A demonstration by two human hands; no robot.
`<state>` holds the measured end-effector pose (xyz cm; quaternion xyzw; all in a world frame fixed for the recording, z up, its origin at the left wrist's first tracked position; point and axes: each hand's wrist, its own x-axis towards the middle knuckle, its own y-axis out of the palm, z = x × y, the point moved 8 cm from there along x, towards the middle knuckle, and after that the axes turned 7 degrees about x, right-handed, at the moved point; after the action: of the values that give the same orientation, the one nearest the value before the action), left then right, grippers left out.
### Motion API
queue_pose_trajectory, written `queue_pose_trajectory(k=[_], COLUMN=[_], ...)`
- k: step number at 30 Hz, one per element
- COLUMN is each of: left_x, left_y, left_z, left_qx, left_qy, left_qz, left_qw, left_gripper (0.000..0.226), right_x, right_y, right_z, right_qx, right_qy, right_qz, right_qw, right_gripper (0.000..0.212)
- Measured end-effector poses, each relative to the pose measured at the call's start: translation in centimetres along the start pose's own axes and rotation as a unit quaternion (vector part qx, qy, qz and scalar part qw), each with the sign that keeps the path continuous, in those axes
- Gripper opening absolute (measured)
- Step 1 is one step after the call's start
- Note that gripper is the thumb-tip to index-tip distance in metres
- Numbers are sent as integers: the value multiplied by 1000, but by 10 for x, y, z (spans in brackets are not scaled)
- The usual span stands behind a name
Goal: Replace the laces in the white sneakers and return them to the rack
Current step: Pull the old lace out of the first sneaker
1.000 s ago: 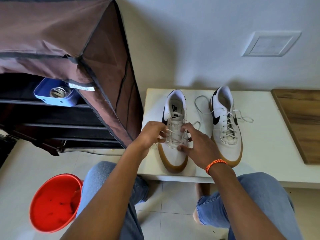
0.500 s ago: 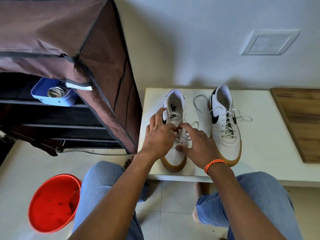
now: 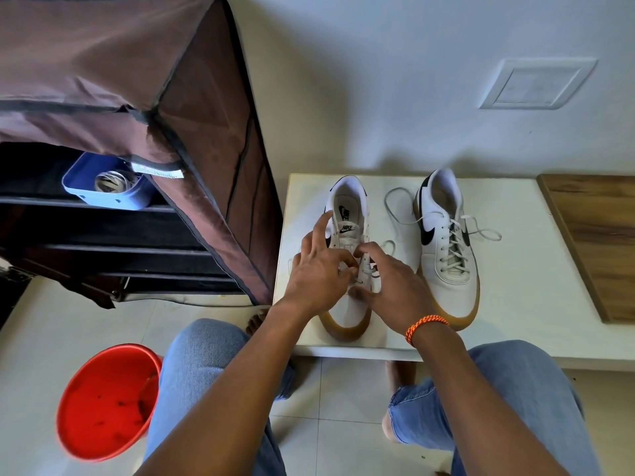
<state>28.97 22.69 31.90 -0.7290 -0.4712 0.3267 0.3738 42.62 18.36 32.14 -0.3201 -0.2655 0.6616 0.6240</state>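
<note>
Two white sneakers with gum soles stand side by side on a white low table (image 3: 515, 304). The left sneaker (image 3: 347, 214) is under both my hands, its lace (image 3: 366, 269) only part threaded. My left hand (image 3: 318, 273) lies over the sneaker's left side, thumb and a finger pinching the lace, index finger stretched up along the collar. My right hand (image 3: 391, 283) pinches the lace from the right, thumb against the toe. The right sneaker (image 3: 446, 242) is fully laced, its loose lace ends trailing on the table.
A brown fabric-covered shoe rack (image 3: 137, 97) stands open at the left, with a blue tub (image 3: 106, 183) on a dark shelf. A red bucket (image 3: 103, 403) sits on the tiled floor by my left knee. A wooden board (image 3: 594, 242) lies at the table's right end.
My left hand has moved up over the sneaker's left side and stretched its index finger toward the collar. My right hand stays at the lace.
</note>
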Motion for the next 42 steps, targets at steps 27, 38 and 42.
queue_pose_trajectory(k=[27,38,42], left_x=[10,9,7], left_y=[-6,-12,14], left_z=[21,22,11], left_qx=[-198,-131,-61], left_qy=[-95,-69,-49], left_qz=[-7,-40,34], left_qw=[975,988,996], left_gripper=[13,26,18], right_x=[3,2,2], right_y=[0,0,1], right_z=[-4,-2,-2], right_qx=[19,22,23], right_qy=[-1,2,2], right_qz=[5,7,5], right_qw=[1000,1000,1000], right_gripper=[58,56,59])
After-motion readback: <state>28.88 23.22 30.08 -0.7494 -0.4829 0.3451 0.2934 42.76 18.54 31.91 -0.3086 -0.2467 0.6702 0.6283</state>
